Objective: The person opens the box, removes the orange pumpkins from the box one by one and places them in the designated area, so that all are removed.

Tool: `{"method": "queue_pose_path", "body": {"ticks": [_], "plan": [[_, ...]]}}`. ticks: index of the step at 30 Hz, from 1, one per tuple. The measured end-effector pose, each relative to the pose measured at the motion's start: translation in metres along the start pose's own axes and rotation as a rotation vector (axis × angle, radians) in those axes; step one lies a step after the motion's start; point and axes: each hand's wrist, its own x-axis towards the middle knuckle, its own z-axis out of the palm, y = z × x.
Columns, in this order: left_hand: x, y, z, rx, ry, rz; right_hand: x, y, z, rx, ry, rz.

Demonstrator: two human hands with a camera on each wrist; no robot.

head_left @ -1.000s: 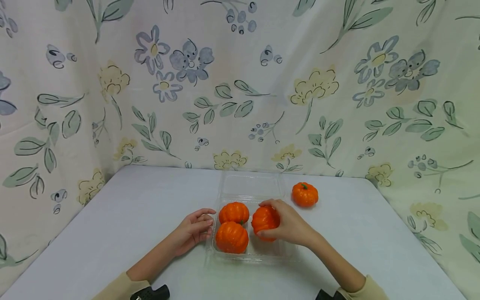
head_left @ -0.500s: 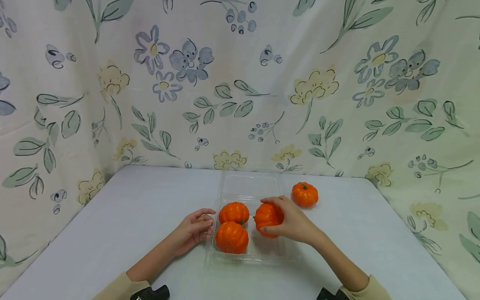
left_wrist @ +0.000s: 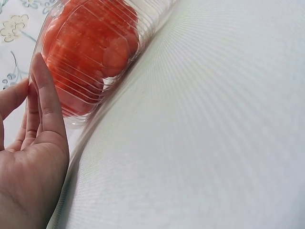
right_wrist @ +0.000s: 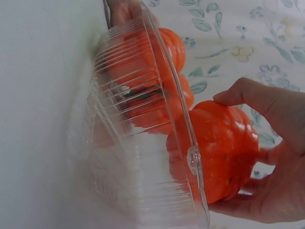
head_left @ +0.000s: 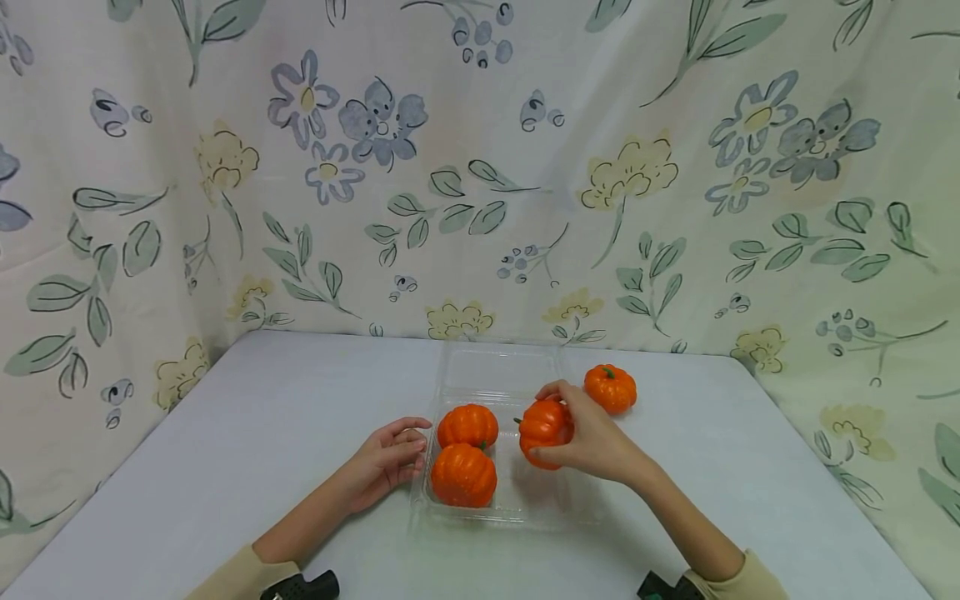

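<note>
In the head view, my right hand (head_left: 592,437) grips an orange toy pumpkin (head_left: 543,433), thumb on the near side and fingers over the far side, its stem turned left. It is over the right part of an open clear plastic clamshell box (head_left: 517,510). The right wrist view shows the held pumpkin (right_wrist: 217,152) at the box's rim, partly behind the clear wall. Two more pumpkins, one (head_left: 468,426) farther and one (head_left: 463,475) nearer, sit in the box's left half. My left hand (head_left: 386,462) rests with extended fingers against the box's left side.
A fourth-like orange pumpkin (head_left: 610,389) with a green stem stands on the white table (head_left: 300,400), behind and right of the box. The box's clear lid (head_left: 502,367) lies folded back toward the floral curtain (head_left: 480,208).
My right hand has moved right and slightly away from me, lifting the pumpkin along with it; its stem shows more plainly. My left hand and the two boxed pumpkins have stayed put.
</note>
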Motion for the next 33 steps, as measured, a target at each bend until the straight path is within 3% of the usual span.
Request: {"method": "queue_pose_path", "body": {"ticks": [8, 19, 33], "plan": [[0.000, 0.000, 0.001, 0.001, 0.003, 0.003, -0.001, 0.001, -0.005, -0.059, 0.021, -0.011], [0.000, 0.001, 0.001, 0.014, 0.017, -0.008, 0.000, 0.004, -0.011, 0.000, 0.035, 0.000], [0.000, 0.000, 0.000, 0.006, 0.006, 0.000, -0.002, 0.005, -0.023, -0.014, 0.056, -0.018]]}}
